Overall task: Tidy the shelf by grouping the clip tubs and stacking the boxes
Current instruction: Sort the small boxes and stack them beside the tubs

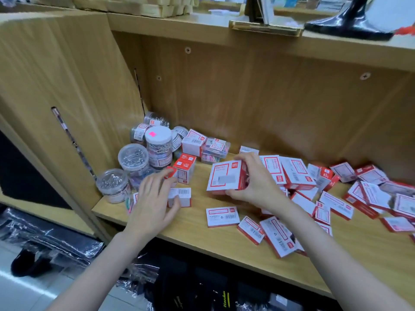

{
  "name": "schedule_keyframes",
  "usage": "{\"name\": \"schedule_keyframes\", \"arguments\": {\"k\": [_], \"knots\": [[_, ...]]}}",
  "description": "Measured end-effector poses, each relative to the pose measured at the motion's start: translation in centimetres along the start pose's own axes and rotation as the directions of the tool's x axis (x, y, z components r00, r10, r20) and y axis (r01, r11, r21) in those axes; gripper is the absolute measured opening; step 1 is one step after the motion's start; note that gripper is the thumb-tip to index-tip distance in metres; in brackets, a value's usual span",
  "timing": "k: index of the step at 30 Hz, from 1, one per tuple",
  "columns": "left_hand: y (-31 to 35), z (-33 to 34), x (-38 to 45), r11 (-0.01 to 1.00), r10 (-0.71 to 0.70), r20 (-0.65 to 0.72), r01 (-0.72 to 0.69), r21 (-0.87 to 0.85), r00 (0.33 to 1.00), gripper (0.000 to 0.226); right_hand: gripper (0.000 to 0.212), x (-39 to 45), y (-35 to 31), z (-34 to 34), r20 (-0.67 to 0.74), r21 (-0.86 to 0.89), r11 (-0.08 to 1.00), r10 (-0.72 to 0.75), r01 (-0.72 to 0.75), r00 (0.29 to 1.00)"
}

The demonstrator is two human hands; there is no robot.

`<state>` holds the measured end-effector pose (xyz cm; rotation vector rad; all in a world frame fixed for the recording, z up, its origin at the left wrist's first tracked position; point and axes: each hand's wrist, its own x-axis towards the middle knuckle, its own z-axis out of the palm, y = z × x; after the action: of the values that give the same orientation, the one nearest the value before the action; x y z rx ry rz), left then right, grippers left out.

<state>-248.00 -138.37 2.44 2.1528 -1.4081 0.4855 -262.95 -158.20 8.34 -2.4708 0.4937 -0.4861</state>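
Fingers of the right hand [251,185] clasp a red-and-white cardboard box [226,177] at its 3 o'clock edge; the left hand [155,198] lies relaxed over small boxes [179,196]. Clear round plastic clip tubs [134,158] cluster at 10 o'clock on the woodgrain shelf [202,234].

Left hand [155,198] blurred, covering a small box [179,197]; box print too small to read; right-edge boxes [404,205] cut off.

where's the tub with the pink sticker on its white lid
In the head view, the clear round tub with the pink-stickered white lid stands at the shelf's back left corner, among the other clip tubs.
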Motion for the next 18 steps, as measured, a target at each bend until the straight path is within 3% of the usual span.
{"name": "schedule_keyframes", "arguments": {"k": [4,8,12,14,18], "knots": [[2.4,0.7,1.9,0.994,0.048,-0.042,-0.052,-0.093,0.998,0.034,0.038,-1.4,1.4,-3.1,-0.13,0.165,0.969,0.204,-0.182,0.97],[6.3,2.2,5.4,0.979,0.106,0.009,-0.103,-0.174,0.994,0.033,0.069,-3.2,3.8,-6.0,-0.301,0.247,0.936,0.319,-0.249,0.899],[11.0,4.5,7.9,0.948,0.214,0.092,-0.184,-0.258,0.972,0.038,0.07,-7.1,6.9,-9.6,-0.386,0.293,0.889,0.447,-0.352,0.807],[13.4,5.5,8.9,0.932,0.275,0.113,-0.235,-0.275,0.955,0.041,0.068,-9.8,9.1,-11.5,-0.378,0.385,0.837,0.527,-0.388,0.762],[17.8,7.6,9.7,0.913,0.357,0.168,-0.306,-0.268,0.919,0.038,0.057,-15.1,12.3,-14.6,-0.279,0.458,0.769,0.6,-0.446,0.75]]}}
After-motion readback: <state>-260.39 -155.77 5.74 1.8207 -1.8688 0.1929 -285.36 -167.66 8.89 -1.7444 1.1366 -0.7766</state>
